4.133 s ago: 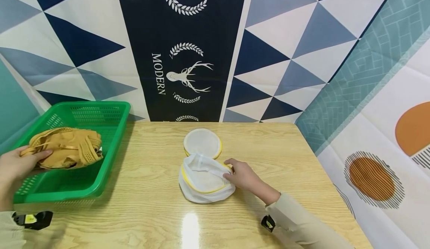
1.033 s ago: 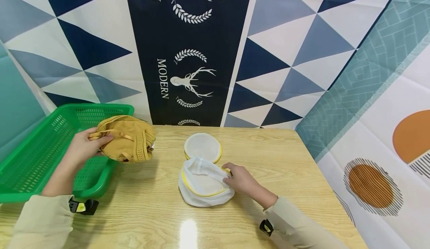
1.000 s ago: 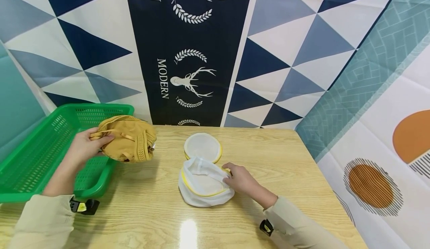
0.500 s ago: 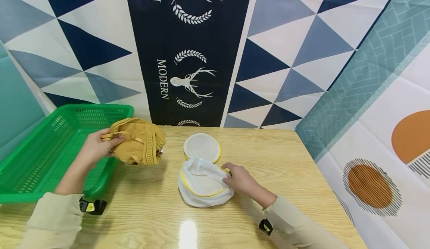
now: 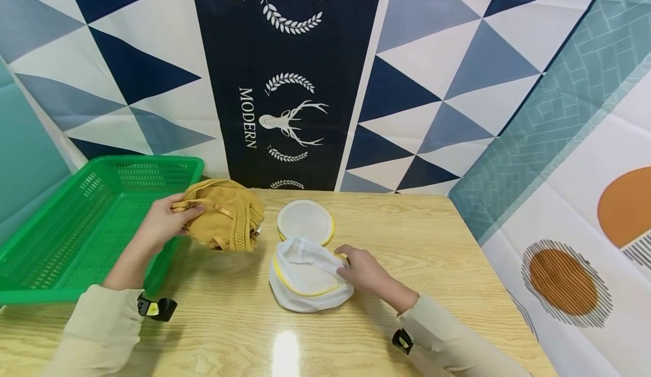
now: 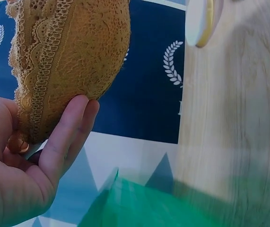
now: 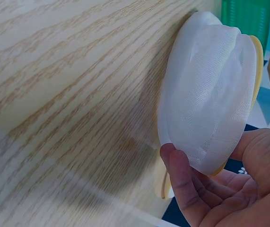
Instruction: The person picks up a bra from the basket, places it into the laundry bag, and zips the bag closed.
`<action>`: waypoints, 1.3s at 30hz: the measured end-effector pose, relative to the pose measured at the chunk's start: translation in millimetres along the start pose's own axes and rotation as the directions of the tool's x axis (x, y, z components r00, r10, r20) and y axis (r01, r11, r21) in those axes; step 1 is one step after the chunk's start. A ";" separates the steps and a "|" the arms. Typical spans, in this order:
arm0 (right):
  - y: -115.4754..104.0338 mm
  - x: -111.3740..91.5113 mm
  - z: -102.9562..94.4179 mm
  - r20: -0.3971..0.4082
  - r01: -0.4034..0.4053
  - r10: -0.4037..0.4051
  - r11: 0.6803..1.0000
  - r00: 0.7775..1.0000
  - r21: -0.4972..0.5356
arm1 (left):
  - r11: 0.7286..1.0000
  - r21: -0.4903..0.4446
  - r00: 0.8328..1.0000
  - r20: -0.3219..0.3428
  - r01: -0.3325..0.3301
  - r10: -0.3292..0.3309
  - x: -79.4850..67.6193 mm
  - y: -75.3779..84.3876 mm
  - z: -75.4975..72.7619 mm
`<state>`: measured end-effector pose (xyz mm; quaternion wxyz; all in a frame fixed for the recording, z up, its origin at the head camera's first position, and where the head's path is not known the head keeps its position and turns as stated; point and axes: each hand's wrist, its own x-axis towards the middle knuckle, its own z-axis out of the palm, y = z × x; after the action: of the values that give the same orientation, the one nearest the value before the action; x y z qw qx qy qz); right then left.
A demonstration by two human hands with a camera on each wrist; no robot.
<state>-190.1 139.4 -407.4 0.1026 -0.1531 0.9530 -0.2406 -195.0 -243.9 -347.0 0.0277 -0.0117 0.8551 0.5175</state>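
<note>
My left hand (image 5: 165, 219) pinches a folded mustard-yellow bra (image 5: 224, 213) between thumb and fingers, above the table just right of the basket. Its lace cup (image 6: 87, 52) and scalloped edging show close up in the left wrist view. On the table sits a round white mesh laundry bag (image 5: 307, 300) with yellow trim, its mouth unzipped and facing up. My right hand (image 5: 363, 269) grips the bag's right rim; the right wrist view shows thumb and fingers on either side of the mesh wall (image 7: 210, 94). A round white lid with yellow edging (image 5: 305, 220) lies folded back behind the mouth.
A green plastic basket (image 5: 163, 264) with perforated sides stands at the left of the wooden table (image 5: 407, 230). Patterned cloth (image 5: 285, 55) hangs along the table's back edge and at the right side.
My left hand has lifted the bra out from over the basket and carried it right, towards the bag. My right hand stays on the bag's rim.
</note>
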 end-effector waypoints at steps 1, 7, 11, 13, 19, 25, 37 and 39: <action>-0.3 0.1 -0.5 -0.002 0.001 -0.001 1.000 1.000 -0.003 | 1.000 -0.001 1.000 0.003 -0.002 0.002 0.7 0.8 1.2; -1.5 0.1 -2.6 0.000 -0.004 0.004 1.000 1.000 -0.004 | 1.000 -0.024 1.000 0.026 -0.015 0.016 3.9 5.1 7.7; -1.5 0.2 -3.1 0.003 -0.005 0.005 1.000 1.000 -0.001 | 1.000 -0.025 0.999 0.030 -0.017 0.018 5.1 6.2 11.6; -1.8 0.6 -3.3 0.003 -0.005 0.005 1.000 1.000 -0.006 | 0.999 -0.030 0.999 0.031 -0.018 0.019 5.7 6.4 13.7; -3.4 2.0 -3.8 0.000 -0.004 0.004 1.000 1.000 -0.019 | 0.999 -0.046 0.999 0.039 -0.027 0.029 7.3 6.6 18.9; -5.5 2.4 -4.2 -0.011 -0.009 0.009 0.999 1.000 -0.034 | 0.997 -0.060 0.998 0.052 -0.044 0.047 7.9 8.4 23.6; -5.8 2.4 -3.7 -0.001 -0.011 0.011 0.999 1.000 -0.042 | 0.996 -0.075 0.998 0.048 -0.047 0.051 12.8 17.8 39.2; -5.2 2.6 -2.9 -0.001 -0.009 0.009 0.999 1.000 -0.041 | 0.996 -0.074 0.997 0.047 -0.055 0.058 14.4 17.1 42.4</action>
<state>-192.0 135.3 -402.6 0.1001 -0.1509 0.9585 -0.2204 -208.7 -198.3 -352.4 0.0335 0.0241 0.8348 0.5489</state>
